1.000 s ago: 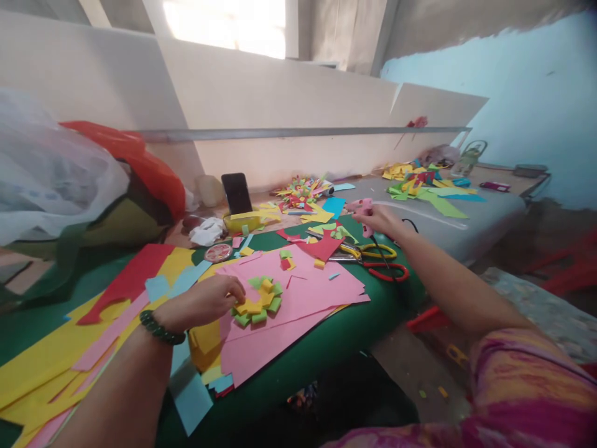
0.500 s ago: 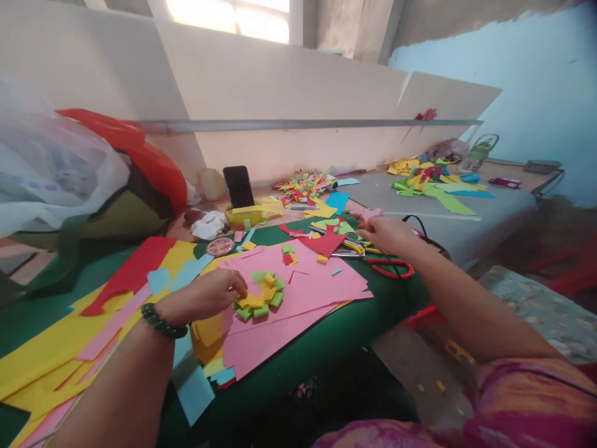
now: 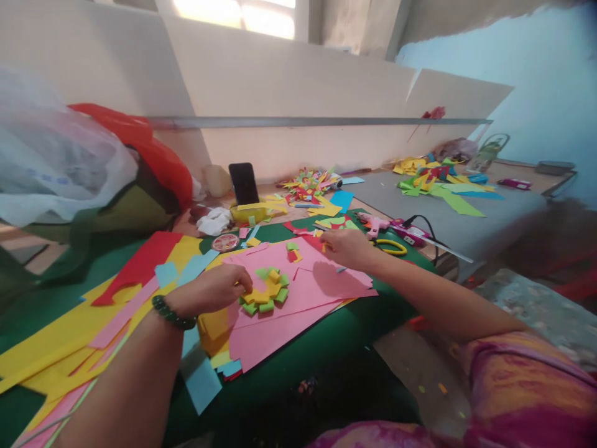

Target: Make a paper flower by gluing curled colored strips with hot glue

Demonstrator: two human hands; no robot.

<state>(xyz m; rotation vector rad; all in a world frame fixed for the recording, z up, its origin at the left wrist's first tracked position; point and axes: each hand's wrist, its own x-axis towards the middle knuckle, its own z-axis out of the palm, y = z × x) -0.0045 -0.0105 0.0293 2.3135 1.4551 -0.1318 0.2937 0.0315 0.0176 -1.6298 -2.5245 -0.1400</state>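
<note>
On the pink paper sheets (image 3: 303,330) lies a paper flower (image 3: 265,292) made of green and yellow curled strips around a pink middle. My left hand (image 3: 224,289), with a green bead bracelet at the wrist, has its fingers curled on the flower's left edge. Over the far part of the sheets, my right hand (image 3: 347,247) pinches a small yellow paper curl (image 3: 323,247); its fingertips are partly hidden. Loose green, red and yellow curls (image 3: 293,253) lie between the hands. A pink glue gun (image 3: 374,225) rests just beyond my right hand.
Coloured paper strips (image 3: 46,336) cover the left side of the green cloth. A phone (image 3: 243,183) stands at the back near a paper-scrap pile (image 3: 310,183). Yellow-handled scissors (image 3: 392,247) and a purple power strip (image 3: 410,233) lie on the right. Bags (image 3: 140,168) sit back left.
My right hand has left the glue gun and come left and nearer, to the yellow curl. My left hand stays on the flower. The view has shifted slightly.
</note>
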